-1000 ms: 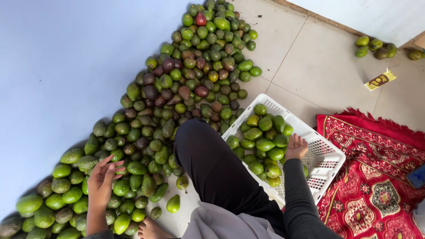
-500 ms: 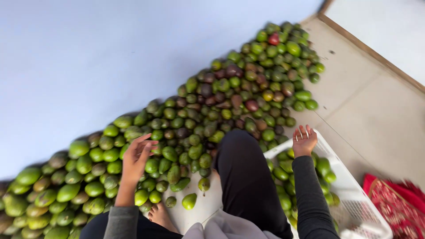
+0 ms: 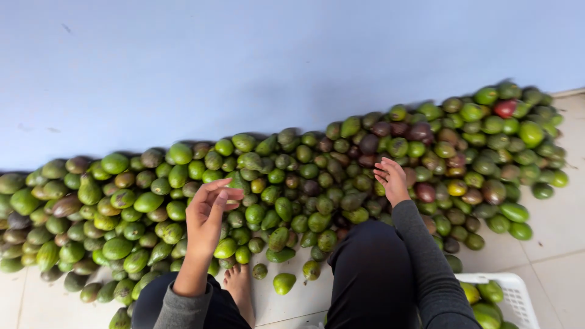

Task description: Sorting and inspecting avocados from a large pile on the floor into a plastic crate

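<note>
A long heap of avocados [image 3: 304, 183], mostly green with some dark purple and one reddish, lies on the tiled floor against a pale blue wall. My left hand [image 3: 208, 214] hovers above the left-middle of the heap, fingers apart and loosely curled, holding nothing. My right hand [image 3: 392, 178] is raised over the middle of the heap, palm turned up, fingers spread and empty. Both arms wear grey sleeves. My knee in dark trousers [image 3: 372, 268] points at the pile, and a bare foot [image 3: 239, 286] rests on the floor beside loose avocados.
A white slatted plastic crate [image 3: 515, 298] with several green avocados [image 3: 484, 304] in it stands at the lower right, partly cut off. The pale blue wall [image 3: 244, 61] fills the upper half. Beige floor tiles [image 3: 560, 231] show at the right.
The view has swung left and up toward the wall. My right hand left the crate and now hovers over the heap. My left hand lifted off the avocados.
</note>
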